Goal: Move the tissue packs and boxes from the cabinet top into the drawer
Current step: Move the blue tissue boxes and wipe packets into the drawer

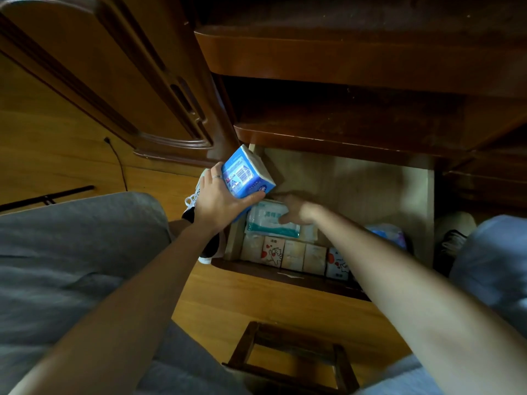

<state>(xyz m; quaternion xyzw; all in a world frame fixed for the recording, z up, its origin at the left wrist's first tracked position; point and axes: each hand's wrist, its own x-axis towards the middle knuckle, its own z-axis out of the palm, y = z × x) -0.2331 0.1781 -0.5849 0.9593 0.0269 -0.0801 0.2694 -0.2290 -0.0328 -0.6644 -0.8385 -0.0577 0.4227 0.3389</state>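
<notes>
The open drawer (370, 181) is filling the frame's centre, small packs (293, 253) lining its near edge. At centre-left, the left hand (221, 201) is gripping a blue tissue pack (246, 172), waiting, probably while the flat right hand (295, 209) is pressing a teal pack (268, 220) down for room.

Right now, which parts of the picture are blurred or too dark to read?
Head view: the right hand on the white-green pack is motion-blurred; the left hand and its blue tissue pack are sharp; the upper cabinet shelves are dim; straight edges bow from the wide lens.
</notes>
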